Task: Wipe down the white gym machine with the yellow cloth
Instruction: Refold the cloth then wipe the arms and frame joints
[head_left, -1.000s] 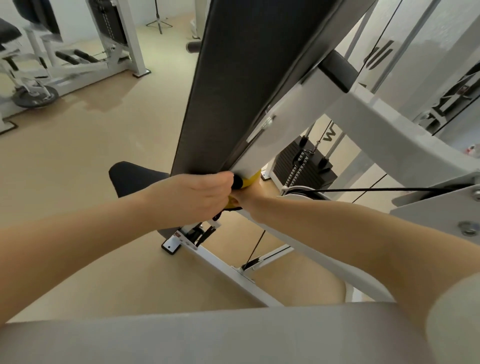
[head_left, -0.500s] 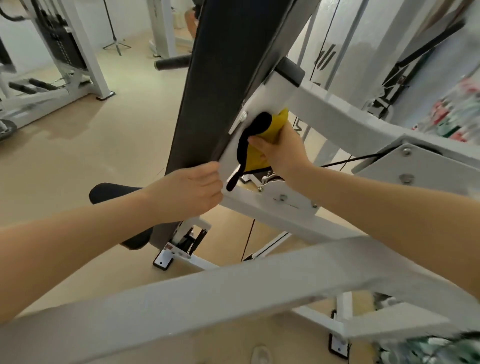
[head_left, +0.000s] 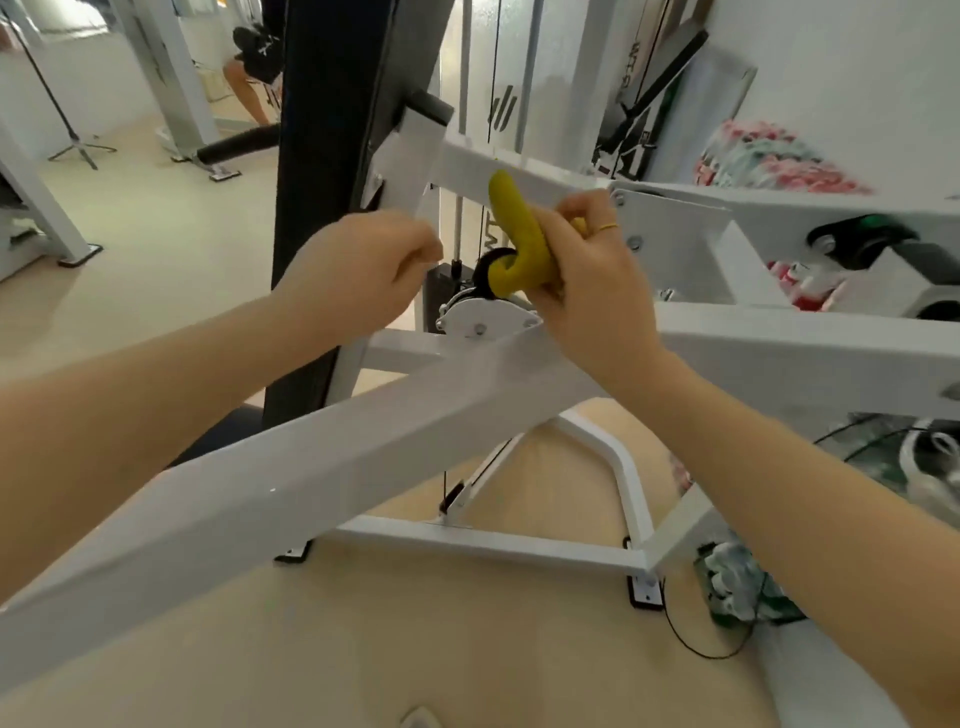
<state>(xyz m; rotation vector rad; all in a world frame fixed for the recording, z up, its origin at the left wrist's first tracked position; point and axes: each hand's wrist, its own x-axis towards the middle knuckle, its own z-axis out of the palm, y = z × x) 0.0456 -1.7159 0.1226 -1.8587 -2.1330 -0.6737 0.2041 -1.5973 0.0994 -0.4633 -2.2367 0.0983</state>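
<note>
My right hand (head_left: 582, 275) grips the bunched yellow cloth (head_left: 519, 239), which has a black edge curling at its lower end. The cloth's top touches the underside of a white crossbar (head_left: 524, 176) of the white gym machine. My left hand (head_left: 358, 280) is curled shut next to the black back pad (head_left: 332, 130), close to its white bracket; whether it holds anything there is hidden by the fingers. A thick white beam (head_left: 322, 457) of the machine runs diagonally under both forearms.
A white pulley cover (head_left: 483, 317) and thin cables sit just below the cloth. The weight stack rails (head_left: 498, 78) rise behind. Floral fabric (head_left: 769, 161) lies at the right. Another person (head_left: 254, 62) and other machines stand far left on the beige floor (head_left: 156, 234).
My right hand has carried the cloth up and to the right, from the pad's white bracket to the crossbar. My left hand has risen along the pad. The view has tilted up and rightward.
</note>
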